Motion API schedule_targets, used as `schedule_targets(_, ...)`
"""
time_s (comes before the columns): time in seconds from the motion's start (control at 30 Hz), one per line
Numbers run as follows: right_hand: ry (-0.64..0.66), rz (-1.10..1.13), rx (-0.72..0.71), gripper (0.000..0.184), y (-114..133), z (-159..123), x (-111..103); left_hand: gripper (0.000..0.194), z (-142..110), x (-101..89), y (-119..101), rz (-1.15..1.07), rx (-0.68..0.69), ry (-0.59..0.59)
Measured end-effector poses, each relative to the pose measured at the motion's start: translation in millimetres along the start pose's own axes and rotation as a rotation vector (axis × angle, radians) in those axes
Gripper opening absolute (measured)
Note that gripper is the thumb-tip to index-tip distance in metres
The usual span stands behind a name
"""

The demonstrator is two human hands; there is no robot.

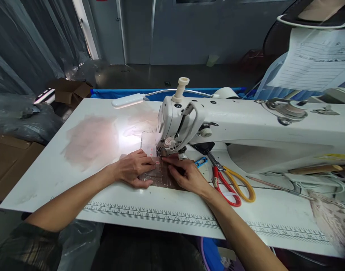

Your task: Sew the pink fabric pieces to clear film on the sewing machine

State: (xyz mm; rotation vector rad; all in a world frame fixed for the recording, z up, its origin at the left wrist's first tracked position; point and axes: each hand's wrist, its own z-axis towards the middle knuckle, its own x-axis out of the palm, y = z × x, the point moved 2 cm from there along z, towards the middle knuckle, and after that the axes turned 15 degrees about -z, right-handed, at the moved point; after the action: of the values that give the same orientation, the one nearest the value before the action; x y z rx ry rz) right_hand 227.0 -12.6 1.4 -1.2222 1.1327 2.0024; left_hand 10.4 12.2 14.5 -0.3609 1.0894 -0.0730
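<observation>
Under the head of a white sewing machine (pixel 172 116) lies a thin sheet of clear and brownish sheer material (pixel 162 181). A translucent strip with small pinkish marks (pixel 148 141) reaches back from it, left of the needle area. My left hand (pixel 135 167) lies on the left part of the material, its thumb apart from the fingers. From the right, my right hand (pixel 189 175) rests on the brownish part, index finger stretched toward the presser foot and thumb apart. The needle point is hidden behind the machine head and fingers.
Red-and-yellow-handled scissors (pixel 227 184) and a blue clip-like tool (pixel 201 162) lie right of my right hand. Pale pink sheer fabric (pixel 92 141) spreads at left, beneath a lit lamp (pixel 128 101). A printed ruler (pixel 150 215) runs along the front edge; lace (pixel 329 214) lies far right.
</observation>
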Motion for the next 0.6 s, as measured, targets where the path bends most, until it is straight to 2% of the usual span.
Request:
schedule_targets(0.07, -0.026, -0.018, 0.009, 0.037, -1.1, -0.2, 2.0, 0.037, -0.6, 0.1, -0.6, 0.015, -0.001, 0.019)
schedule_targets(0.23, -0.059, -0.073, -0.150, 0.037, 1.9, -1.9, 9.7, 0.036, -2.3, 1.6, 0.9, 0.020, 0.017, 0.034)
schedule_targets(0.47, -0.056, -0.104, -0.174, 0.037, 1.9, -2.3, 8.8, 0.029, -2.7, -1.6, 2.0, 0.012, 0.117, -0.010)
schedule_targets(0.6, -0.042, -0.117, -0.181, 0.038, 1.9, -2.4, 7.8, 0.030, -3.9, -1.7, 3.1, 0.012, 0.101, 0.019)
